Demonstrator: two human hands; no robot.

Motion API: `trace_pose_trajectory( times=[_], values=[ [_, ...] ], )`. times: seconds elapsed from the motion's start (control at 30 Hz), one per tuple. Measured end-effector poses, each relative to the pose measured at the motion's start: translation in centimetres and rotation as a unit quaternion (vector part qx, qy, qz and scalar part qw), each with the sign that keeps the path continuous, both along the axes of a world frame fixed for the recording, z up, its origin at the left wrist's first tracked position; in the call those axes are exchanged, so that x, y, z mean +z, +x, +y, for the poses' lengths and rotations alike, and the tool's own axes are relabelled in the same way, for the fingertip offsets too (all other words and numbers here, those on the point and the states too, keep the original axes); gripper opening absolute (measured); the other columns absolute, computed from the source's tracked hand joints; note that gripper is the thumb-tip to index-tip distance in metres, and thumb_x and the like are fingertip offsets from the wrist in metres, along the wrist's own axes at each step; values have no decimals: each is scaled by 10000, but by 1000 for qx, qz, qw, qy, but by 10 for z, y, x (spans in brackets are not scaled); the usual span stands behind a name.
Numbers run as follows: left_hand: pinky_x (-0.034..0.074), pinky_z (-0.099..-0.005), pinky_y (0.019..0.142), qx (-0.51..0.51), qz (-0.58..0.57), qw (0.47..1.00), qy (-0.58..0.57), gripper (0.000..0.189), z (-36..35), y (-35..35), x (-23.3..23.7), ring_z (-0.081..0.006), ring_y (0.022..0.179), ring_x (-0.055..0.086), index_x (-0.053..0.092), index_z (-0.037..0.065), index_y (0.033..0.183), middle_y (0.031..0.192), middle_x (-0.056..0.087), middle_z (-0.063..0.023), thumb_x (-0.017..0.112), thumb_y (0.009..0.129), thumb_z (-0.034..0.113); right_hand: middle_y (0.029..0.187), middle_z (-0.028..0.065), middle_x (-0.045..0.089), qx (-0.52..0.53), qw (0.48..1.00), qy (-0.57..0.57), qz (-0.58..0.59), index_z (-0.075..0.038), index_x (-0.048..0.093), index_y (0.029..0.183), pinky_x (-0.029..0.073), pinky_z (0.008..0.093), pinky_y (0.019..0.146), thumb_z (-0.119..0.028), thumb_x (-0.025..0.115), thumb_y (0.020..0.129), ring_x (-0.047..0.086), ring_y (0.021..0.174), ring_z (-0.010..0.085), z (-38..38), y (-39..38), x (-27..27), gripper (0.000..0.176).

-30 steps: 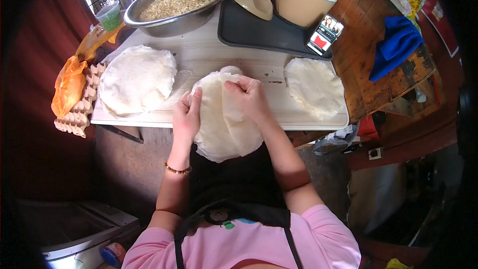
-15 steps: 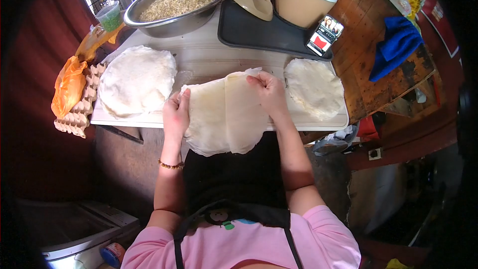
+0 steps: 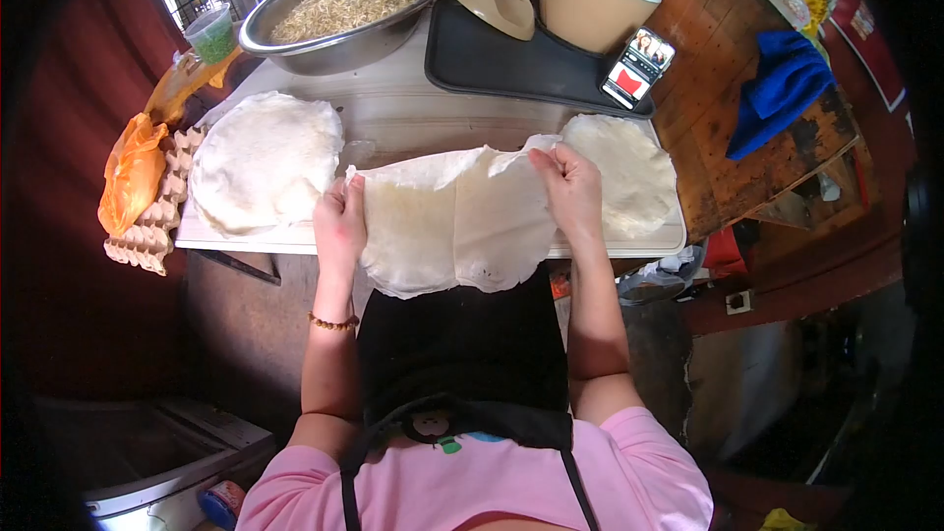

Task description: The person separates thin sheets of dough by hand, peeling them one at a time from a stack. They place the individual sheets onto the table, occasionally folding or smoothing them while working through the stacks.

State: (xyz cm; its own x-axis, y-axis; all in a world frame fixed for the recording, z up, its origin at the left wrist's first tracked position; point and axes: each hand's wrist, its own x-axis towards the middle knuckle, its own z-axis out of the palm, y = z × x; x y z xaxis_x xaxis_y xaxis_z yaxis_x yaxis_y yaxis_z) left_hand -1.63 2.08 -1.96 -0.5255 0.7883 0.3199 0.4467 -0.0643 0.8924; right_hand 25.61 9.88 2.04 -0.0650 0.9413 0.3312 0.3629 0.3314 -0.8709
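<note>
A thin, pale spring roll wrapper (image 3: 457, 221) hangs stretched between my two hands over the table's front edge. My left hand (image 3: 340, 221) pinches its left upper edge, and my right hand (image 3: 572, 187) grips its right upper corner. A crease or seam runs down the sheet's middle, and its top edge is ragged. To the left lies a round stack of wrappers (image 3: 265, 162). Partly behind my right hand is another wrapper pile (image 3: 624, 172).
A steel basin (image 3: 344, 15) of bean sprouts stands at the back, beside a black tray (image 3: 492, 59) with a beige lid (image 3: 489, 2), a beige bucket (image 3: 595, 0) and a phone (image 3: 637, 69). Egg trays (image 3: 157, 226) and an orange bag (image 3: 133, 177) sit left. A blue cloth (image 3: 782, 93) lies right.
My right hand has moved right and slightly down, drawing the wrapper wider. The sheet's right half, folded over before, is now more spread out. My left hand has barely shifted.
</note>
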Motion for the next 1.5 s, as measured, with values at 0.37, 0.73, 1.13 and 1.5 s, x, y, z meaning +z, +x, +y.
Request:
trace_pose_trajectory(
  times=[0.37, 0.73, 1.13, 1.5],
  values=[
    [409, -405, 551, 2, 137, 991, 7, 257, 8, 11, 2, -313, 568, 496, 525, -14, 810, 616, 497, -200, 578, 936, 204, 543, -21, 446, -32, 998, 38, -30, -13, 547, 692, 320, 281, 492, -221, 684, 868, 386, 520, 81, 18, 15, -30, 305],
    [299, -461, 1115, -293, 392, 872, 30, 436, -65, 57, 40, -256, 1254, 505, 608, 61, 1159, 1279, 580, -100, 724, 759, 193, 1232, 90, 522, 196, 871, 271, -359, -112, 551, 1186, 330, 458, 1016, -221, 722, 730, 470, 1186, 256, -90, 2, 4, 499],
    [273, -480, 1121, -226, 382, 894, 60, 123, -53, 8, 6, -176, 1136, 605, 706, 101, 905, 1029, 709, -20, 607, 831, 98, 892, 34, 666, 156, 875, 359, -283, -90, 675, 970, 425, 400, 926, -22, 651, 715, 607, 904, 199, -57, 45, -15, 265],
    [257, -485, 1125, -177, 407, 895, 33, 141, -44, -11, 9, -181, 1182, 573, 707, 109, 930, 1050, 700, -8, 605, 835, 90, 874, 35, 682, 103, 912, 314, -243, -79, 683, 942, 419, 390, 902, -14, 675, 744, 636, 883, 204, -56, 72, -16, 209]
  ],
)
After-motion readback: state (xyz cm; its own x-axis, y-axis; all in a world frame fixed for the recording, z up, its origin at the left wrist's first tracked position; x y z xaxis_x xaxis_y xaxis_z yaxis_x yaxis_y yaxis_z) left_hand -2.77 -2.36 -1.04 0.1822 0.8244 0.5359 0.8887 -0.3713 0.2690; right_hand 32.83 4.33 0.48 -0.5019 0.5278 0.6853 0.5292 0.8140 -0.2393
